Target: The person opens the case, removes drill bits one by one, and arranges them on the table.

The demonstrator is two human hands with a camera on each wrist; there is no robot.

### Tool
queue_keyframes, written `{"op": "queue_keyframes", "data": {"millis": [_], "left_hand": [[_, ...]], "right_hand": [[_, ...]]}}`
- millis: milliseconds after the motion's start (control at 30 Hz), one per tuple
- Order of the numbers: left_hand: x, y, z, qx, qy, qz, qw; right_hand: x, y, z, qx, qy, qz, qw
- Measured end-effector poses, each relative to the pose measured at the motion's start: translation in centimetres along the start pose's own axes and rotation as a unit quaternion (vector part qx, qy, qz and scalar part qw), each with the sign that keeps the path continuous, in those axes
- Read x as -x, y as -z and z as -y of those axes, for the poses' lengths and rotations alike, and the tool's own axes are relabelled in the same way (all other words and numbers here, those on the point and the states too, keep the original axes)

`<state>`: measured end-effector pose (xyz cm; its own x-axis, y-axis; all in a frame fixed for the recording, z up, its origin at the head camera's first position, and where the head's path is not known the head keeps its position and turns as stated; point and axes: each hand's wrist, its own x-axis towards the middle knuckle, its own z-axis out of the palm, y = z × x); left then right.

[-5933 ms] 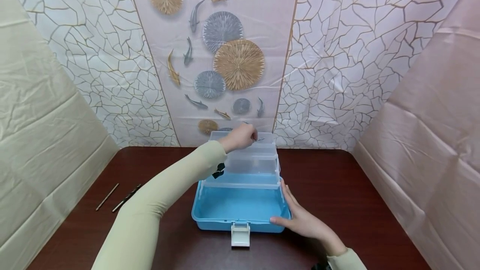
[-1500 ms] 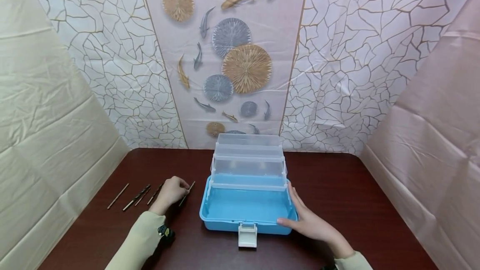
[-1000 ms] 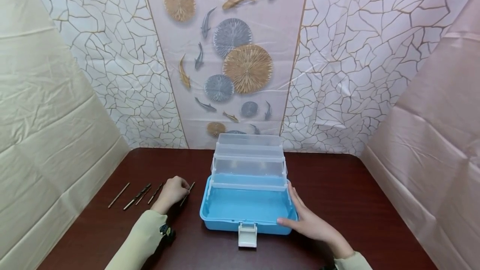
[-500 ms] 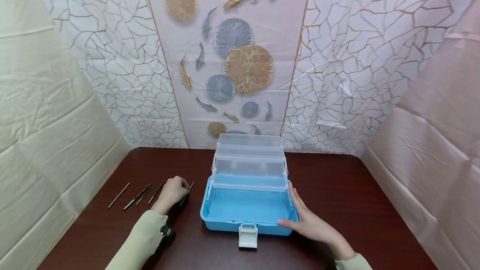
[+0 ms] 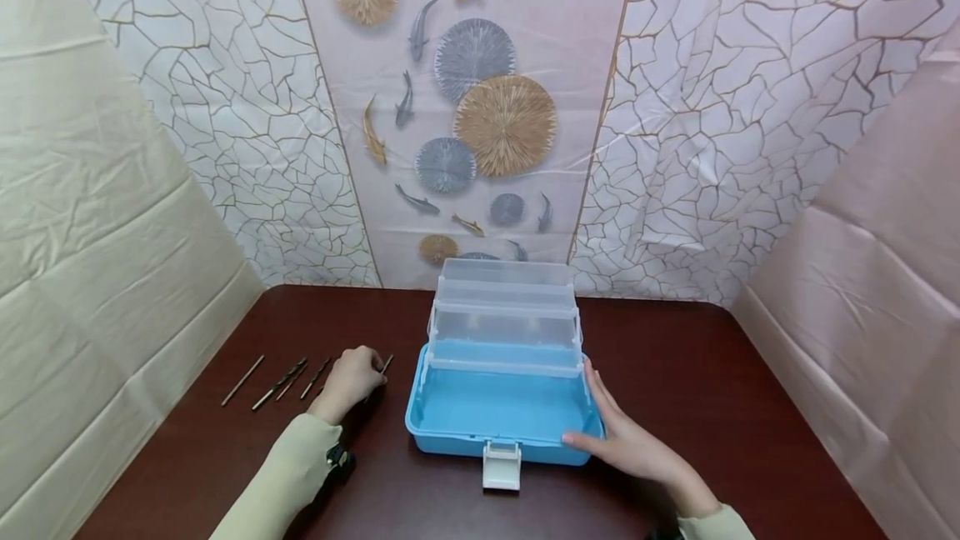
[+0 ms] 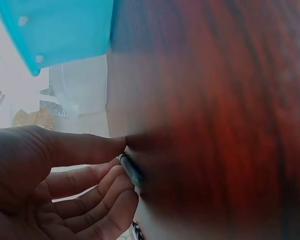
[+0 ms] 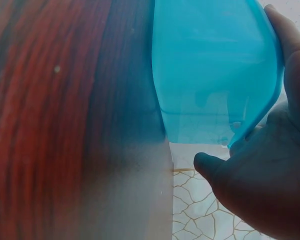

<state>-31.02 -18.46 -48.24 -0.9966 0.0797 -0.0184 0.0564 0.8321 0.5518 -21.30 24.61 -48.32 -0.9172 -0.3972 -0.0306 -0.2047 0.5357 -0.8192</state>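
In the head view my left hand (image 5: 352, 382) is low over the table, left of the toolbox, and pinches a thin drill bit (image 5: 387, 363). The left wrist view shows thumb and fingertips meeting around the drill bit's end (image 6: 131, 170); the rest of it is hidden. A blue toolbox (image 5: 498, 446) stands unlatched, its clear tiered trays (image 5: 506, 327) raised at the back and its white front latch (image 5: 501, 467) hanging down. My right hand (image 5: 633, 444) rests against the box's right side, fingers stretched along the wall and thumb at the front rim.
Several more drill bits lie in a loose row on the dark red table (image 5: 645, 373) at the left, among them a thick fluted drill bit (image 5: 279, 384) and a plain-looking rod (image 5: 242, 380). Cloth walls enclose the back and sides.
My left hand has come from above the trays, where it held something thin, down to the drill bit left of the box. It stays there lately. The right hand keeps its place.
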Motion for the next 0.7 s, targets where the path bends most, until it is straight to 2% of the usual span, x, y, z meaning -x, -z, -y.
{"op": "queue_keyframes", "data": {"millis": [167, 267, 433, 700], "left_hand": [[0.68, -0.14, -0.10, -0.007, -0.003, -0.002, 1.0000], [0.74, -0.13, -0.14, -0.012, -0.005, -0.006, 0.9999], [0.56, -0.09, -0.23, -0.021, -0.006, -0.008, 0.9997], [0.63, -0.08, -0.73, -0.070, -0.006, -0.033, 0.9970]], "right_hand": [[0.59, -0.10, 0.15, 0.002, 0.007, -0.002, 1.0000], [0.69, -0.02, 0.35, 0.005, 0.021, -0.006, 0.9998], [0.61, -0.02, 0.39, 0.005, 0.018, -0.008, 0.9998], [0.02, -0.01, 0.00, 0.007, 0.009, -0.005, 0.9999]]}}
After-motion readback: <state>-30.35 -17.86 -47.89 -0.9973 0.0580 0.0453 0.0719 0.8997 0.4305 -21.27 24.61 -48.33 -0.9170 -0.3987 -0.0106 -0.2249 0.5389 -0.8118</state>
